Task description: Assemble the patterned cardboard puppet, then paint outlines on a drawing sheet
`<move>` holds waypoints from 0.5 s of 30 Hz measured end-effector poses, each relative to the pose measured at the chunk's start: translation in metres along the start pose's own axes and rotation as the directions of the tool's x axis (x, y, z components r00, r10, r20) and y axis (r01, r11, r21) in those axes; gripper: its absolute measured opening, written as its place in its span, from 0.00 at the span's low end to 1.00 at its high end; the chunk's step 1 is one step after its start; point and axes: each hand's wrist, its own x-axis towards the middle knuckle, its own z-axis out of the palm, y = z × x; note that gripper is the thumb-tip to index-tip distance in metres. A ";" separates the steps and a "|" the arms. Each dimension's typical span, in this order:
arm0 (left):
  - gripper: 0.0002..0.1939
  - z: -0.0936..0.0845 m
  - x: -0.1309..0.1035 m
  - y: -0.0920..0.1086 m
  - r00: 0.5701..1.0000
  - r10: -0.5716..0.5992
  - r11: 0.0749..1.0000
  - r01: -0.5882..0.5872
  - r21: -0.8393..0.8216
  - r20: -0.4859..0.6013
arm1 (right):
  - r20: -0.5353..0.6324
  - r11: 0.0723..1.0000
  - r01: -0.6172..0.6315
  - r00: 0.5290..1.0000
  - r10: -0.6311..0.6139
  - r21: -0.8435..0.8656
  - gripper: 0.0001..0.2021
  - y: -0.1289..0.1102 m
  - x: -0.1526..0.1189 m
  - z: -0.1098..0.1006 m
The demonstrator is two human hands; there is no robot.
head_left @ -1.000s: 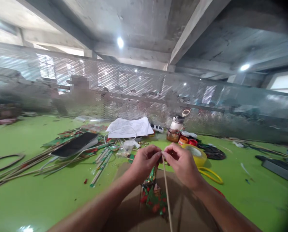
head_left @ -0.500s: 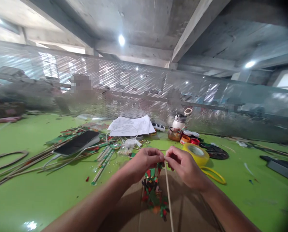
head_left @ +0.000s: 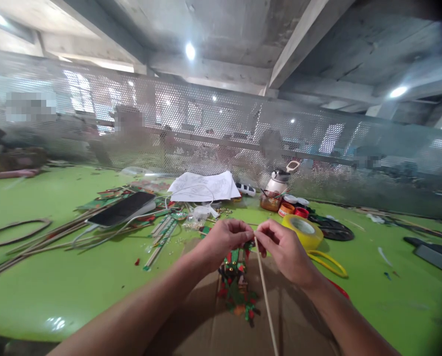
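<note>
My left hand [head_left: 226, 242] is closed in a pinch over the cardboard, its fingertips meeting those of my right hand. What sits between the left fingertips is too small to make out. My right hand [head_left: 287, 252] pinches the upper end of a thin wooden stick [head_left: 267, 291], which slants down toward the bottom edge of the view. Under both hands lies a red and green decorated figure [head_left: 237, 291] with gold beads. Its upper end is partly hidden by the fingers. Brown cardboard [head_left: 194, 321] lies beneath it on the green table.
At right are a yellow tape roll [head_left: 313, 236], a yellow ring [head_left: 330, 264] and paint pots [head_left: 286, 209]. Left of my hands lie a phone [head_left: 122, 208] with a cable, decorated strips [head_left: 161, 242] and long sticks [head_left: 42, 242]. White papers [head_left: 205, 186] lie before a perforated screen [head_left: 221, 128].
The camera view has shifted slightly. Both hands keep their pinch close together, and the lower end of the stick has swung a little to the right. A red edge now shows beside my right forearm.
</note>
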 end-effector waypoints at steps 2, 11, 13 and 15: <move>0.12 0.000 0.000 -0.001 1.000 0.001 0.999 -0.001 0.032 -0.008 | 0.005 1.000 0.011 1.000 -0.011 -0.030 0.12 0.001 0.000 -0.001; 0.11 -0.001 0.002 -0.003 0.995 -0.102 0.995 0.102 -0.007 0.001 | 0.008 0.988 0.058 0.998 -0.058 -0.144 0.11 0.011 -0.001 -0.002; 0.11 0.000 0.002 -0.002 0.995 -0.104 0.994 0.104 -0.028 0.010 | 0.011 0.989 0.062 0.998 -0.061 -0.136 0.10 0.010 -0.001 -0.003; 0.11 0.001 0.001 -0.002 0.996 -0.088 0.995 0.088 -0.046 0.014 | 0.007 0.992 0.056 0.998 -0.056 -0.114 0.11 0.010 -0.001 -0.002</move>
